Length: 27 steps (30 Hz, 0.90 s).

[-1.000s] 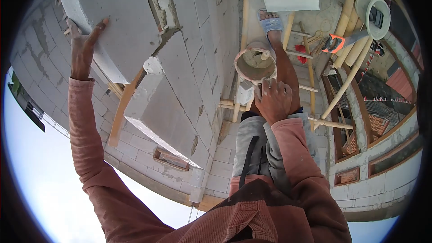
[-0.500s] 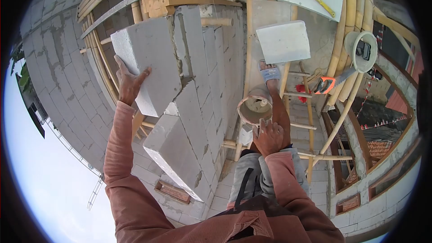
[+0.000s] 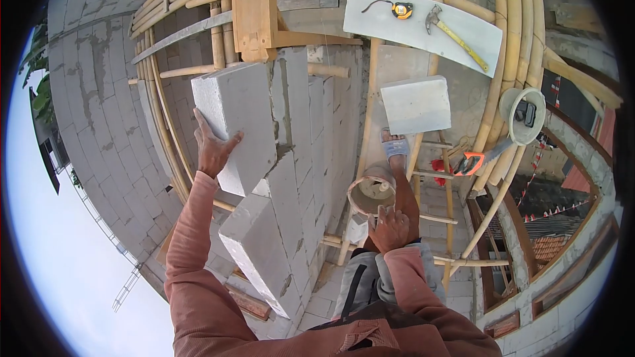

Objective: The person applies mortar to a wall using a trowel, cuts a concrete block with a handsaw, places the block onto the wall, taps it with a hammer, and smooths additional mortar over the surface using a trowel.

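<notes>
My left hand [image 3: 217,148] is open against a grey lightweight concrete block [image 3: 248,122] on top of the wall. Its fingers spread over the pale end face, and the thumb lies on the broad face. Below that block, another block [image 3: 254,235] forms a lower step of the wall. My right hand [image 3: 389,227] is open and holds nothing, its fingers apart over my bent leg. Just beyond it stands a bucket [image 3: 354,193] with grey mortar inside; a pale rounded thing in it is not clear.
A loose block [image 3: 417,107] lies beyond my sandalled foot [image 3: 395,148]. A white board [image 3: 413,30] carries a tape measure [image 3: 401,10] and a claw hammer [image 3: 456,38]. At right are a handsaw [image 3: 471,162] and a pale bucket [image 3: 537,133]. Bamboo poles [image 3: 509,39] frame the scaffold.
The view has tilted up, so the wall and scaffold sit lower and more of the board shows. My left hand stays against the same block; my right hand remains over my leg.
</notes>
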{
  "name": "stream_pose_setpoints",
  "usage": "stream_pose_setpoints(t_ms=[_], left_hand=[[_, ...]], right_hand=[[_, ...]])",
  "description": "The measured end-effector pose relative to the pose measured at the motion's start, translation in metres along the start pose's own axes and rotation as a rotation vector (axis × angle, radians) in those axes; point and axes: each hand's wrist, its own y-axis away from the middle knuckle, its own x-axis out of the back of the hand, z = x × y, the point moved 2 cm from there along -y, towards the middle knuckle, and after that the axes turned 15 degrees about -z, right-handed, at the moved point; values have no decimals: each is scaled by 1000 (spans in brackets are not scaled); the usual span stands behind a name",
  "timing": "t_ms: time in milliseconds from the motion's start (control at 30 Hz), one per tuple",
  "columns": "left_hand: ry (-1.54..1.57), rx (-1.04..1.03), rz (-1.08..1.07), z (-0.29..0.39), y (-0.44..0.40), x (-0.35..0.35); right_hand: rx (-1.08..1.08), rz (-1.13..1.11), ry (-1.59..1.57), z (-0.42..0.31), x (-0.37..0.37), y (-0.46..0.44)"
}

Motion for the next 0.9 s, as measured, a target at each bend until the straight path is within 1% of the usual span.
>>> stream_pose_setpoints(t_ms=[133,233,400,533,567,700,800,833,900], left_hand=[[51,49,-19,12,10,-1],[38,7,49,19,29,0],[127,-96,58,39,74,23],[100,-82,89,72,113,31],[107,-114,102,80,120,27],[137,-117,79,86,132,-20],[189,-107,15,86,126,-69],[212,-114,-17,92,120,-87],[206,-118,-79,99,115,-120]], right_hand=[[38,21,7,-1,7,-1],[58,46,17,-2,8,0],[73,43,31,-4,1,3],[54,68,-10,-4,4,6],[39,122,-8,-1,-1,6],[-114,112,-192,20,-3,5],[-162,187,-203,37,-1,8],[-134,193,-255,43,-5,7],[-146,156,-273,45,-6,7]])
